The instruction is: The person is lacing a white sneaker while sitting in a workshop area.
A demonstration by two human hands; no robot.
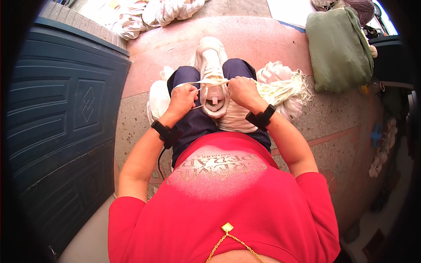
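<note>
A whitish sneaker (212, 59) is held between my knees, its toe pointing away from me and its opening towards me. A flat white shoelace (201, 81) stretches across the sneaker's tongue from one hand to the other. On the left side, my left hand (183, 98) pinches the lace, and a thin strand runs from near its fingers towards the shoe. My right hand (244, 91) is closed in a fist on the lace at the shoe's right edge. Its fingertips are partly hidden from view.
By my right leg lies a bundle of white laces (287, 90) with loose ends. White material (158, 100) sits beside my left leg. Further off are a stuffed green sack (335, 52) and white bundles (169, 12). A dark blue panelled door (61, 101) stands at left.
</note>
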